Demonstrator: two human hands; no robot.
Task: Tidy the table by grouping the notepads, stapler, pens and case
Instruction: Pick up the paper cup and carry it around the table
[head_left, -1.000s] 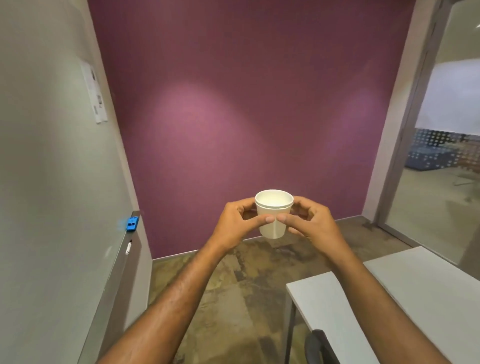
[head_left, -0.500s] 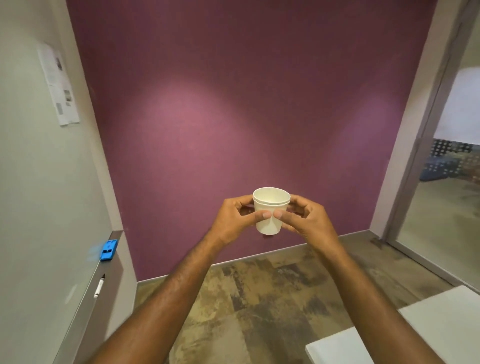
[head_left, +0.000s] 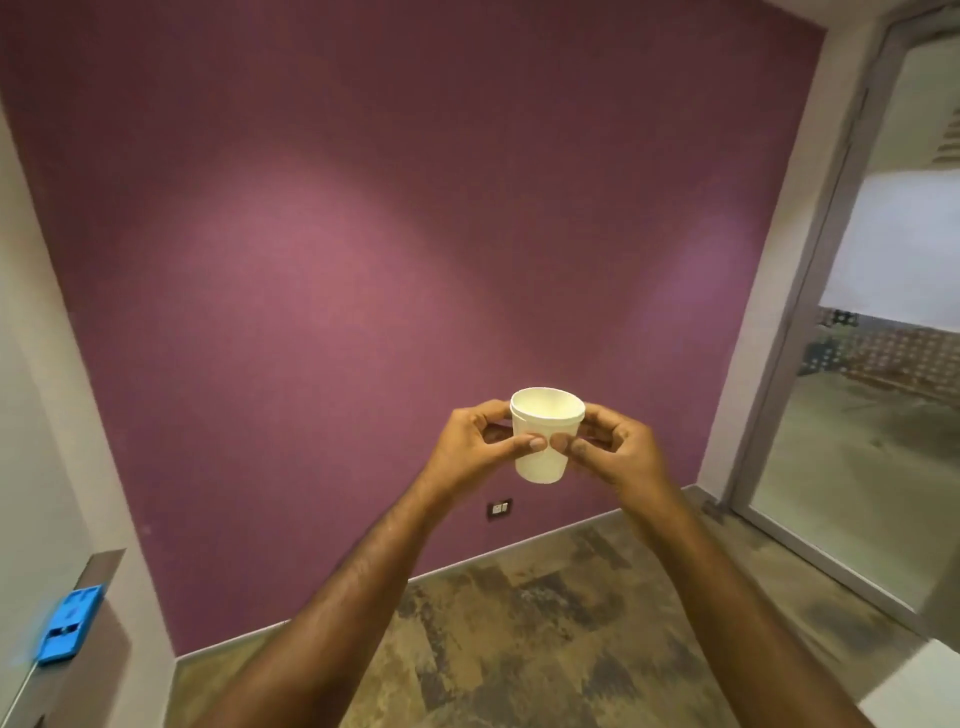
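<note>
Since the earlier frames the view has lifted and swung left: the white table (head_left: 914, 691) has slid out to a sliver at the lower right corner, a wall socket (head_left: 499, 508) has come into sight low on the purple wall (head_left: 363, 260), and the blue object (head_left: 70, 623) on the ledge at left sits lower in view. Both hands have kept their hold.

Grip: the left hand (head_left: 470, 449) and right hand (head_left: 618, 452) are each closed on a small white paper cup (head_left: 543, 441), held upright in mid-air in front of the wall. Thumbs meet across the cup's near side, nearly touching; the remaining fingers wrap behind it. The cup's inside looks empty, though its bottom cannot be seen.

Task items: no notepads, stapler, pens or case are visible. Only a bare corner of the table shows, so their position cannot be stated.

Step in hand, as judged: grouping has not visibly begun. The hands are occupied with a cup that the task does not list, and the gaze is off the work surface.

Next move, as judged: the view needs to come down and right toward the table, the cup needs setting aside upright, and at least one hand must be freed before any item can be gathered. A light cup calls for a gentle release so it does not tip.
</note>
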